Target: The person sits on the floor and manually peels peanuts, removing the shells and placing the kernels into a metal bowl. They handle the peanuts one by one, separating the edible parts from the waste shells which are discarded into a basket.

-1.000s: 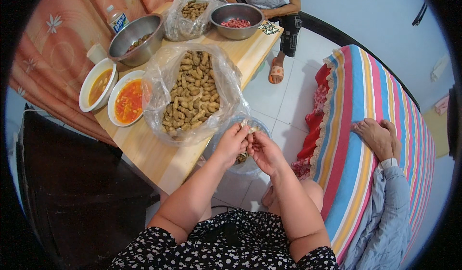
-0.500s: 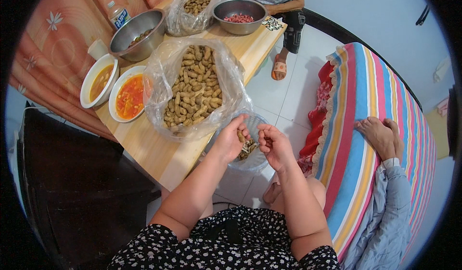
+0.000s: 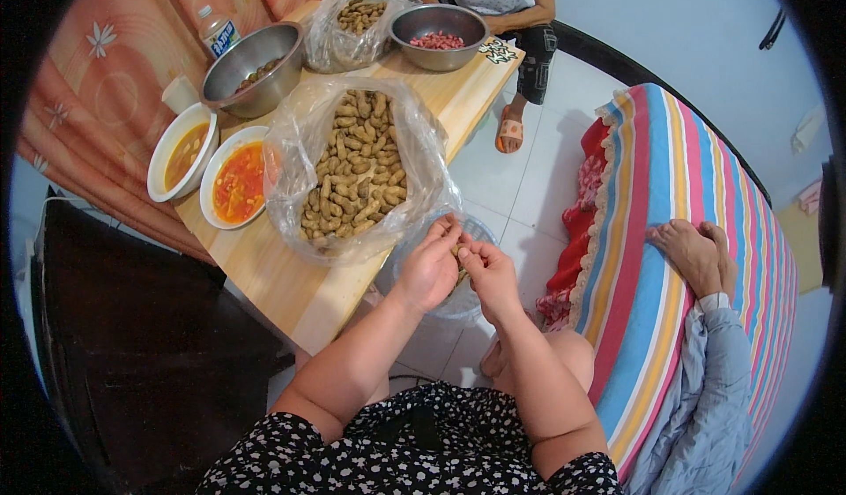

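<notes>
My left hand (image 3: 429, 270) and right hand (image 3: 493, 282) are pinching a peanut (image 3: 457, 250) between their fingers, above the plastic basket (image 3: 480, 230); were my grip slipping on the shell, I could be losing kernels into it.

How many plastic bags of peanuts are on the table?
2. The nearer bag is close to the left hand; the farther bag is just left of the far metal bowl. None seems hidden.
</notes>
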A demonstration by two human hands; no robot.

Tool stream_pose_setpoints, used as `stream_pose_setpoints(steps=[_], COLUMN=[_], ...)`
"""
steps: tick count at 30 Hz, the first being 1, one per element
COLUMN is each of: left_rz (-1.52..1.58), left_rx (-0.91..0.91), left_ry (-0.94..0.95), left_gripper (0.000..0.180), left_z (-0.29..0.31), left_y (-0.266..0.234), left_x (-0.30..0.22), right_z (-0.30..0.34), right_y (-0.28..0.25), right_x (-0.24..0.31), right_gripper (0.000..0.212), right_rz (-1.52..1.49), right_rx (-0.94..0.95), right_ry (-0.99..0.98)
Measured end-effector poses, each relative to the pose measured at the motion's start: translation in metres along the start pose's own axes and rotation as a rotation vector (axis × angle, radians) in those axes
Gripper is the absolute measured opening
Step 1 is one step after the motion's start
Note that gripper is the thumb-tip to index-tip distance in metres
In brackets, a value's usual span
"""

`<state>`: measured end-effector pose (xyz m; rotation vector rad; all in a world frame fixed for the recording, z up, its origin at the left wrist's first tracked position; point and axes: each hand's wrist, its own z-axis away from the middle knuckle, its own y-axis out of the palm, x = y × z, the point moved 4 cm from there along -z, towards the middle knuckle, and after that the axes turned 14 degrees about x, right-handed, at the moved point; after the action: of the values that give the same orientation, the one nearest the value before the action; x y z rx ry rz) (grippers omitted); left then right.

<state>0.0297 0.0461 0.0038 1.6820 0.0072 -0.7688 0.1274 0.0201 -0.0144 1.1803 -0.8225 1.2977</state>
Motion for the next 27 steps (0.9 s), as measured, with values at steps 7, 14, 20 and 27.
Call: stream_pose_setpoints(steps=[7, 14, 20, 27], left_rz=[-0.428, -0.72, -0.981, -0.917], left_rx=[0.001, -0.127, -0.102, -0.097], left_ry=[-0.001, 0.031, 0.006, -0.094], left_gripper=[0.017, 0.02, 0.017, 0.026], left_z=[0.002, 0.003, 0.004, 0.006], left_y=[0.006, 0.002, 0.001, 0.012], left_x=[0.0, -0.007, -0.014, -0.015], right_z=[0.001, 0.002, 0.007, 0.009], right_y=[0.001, -0.003, -0.006, -0.011], right_x=[0.012, 0.017, 0.043, 0.039], right_gripper=[0.015, 0.021, 0.048, 0.051], right_rz=[0.065, 0.099, -0.006, 0.074], right_rx=[-0.038, -0.109, 0.022, 0.133], right_ry=[-0.185, -0.207, -0.19, -0.105])
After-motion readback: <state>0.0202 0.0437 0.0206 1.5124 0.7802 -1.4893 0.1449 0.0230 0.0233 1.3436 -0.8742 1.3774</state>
